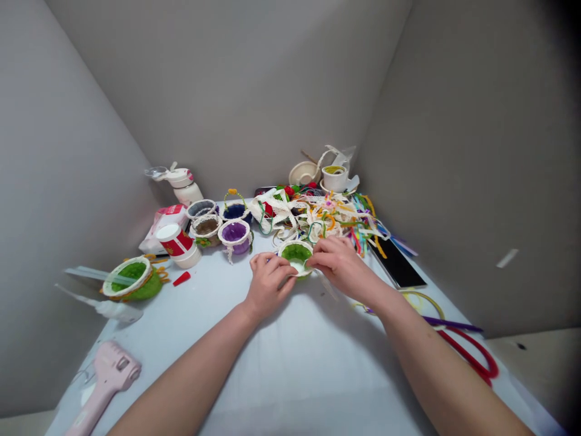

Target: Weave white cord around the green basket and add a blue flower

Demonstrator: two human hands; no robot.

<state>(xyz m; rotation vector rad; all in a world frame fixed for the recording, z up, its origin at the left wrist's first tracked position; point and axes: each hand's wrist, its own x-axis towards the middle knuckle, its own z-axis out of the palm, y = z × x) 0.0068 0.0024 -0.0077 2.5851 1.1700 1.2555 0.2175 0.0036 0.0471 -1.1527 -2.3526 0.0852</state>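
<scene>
One small green cup (296,251) with a white rim sits mid-table (276,369). My left hand (271,282), fingers curled nearly closed, grips its near left edge; my right hand (334,260) pinches the rim's right side, perhaps along with a blurry pale strip (327,284) just below. Tangled lace (295,209) lies beyond; a pink glue gun (110,370) rests near left.

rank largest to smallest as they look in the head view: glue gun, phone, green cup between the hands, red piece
1. Glue gun, cut off by the frame
2. Phone
3. Green cup, partly hidden
4. Red piece
</scene>
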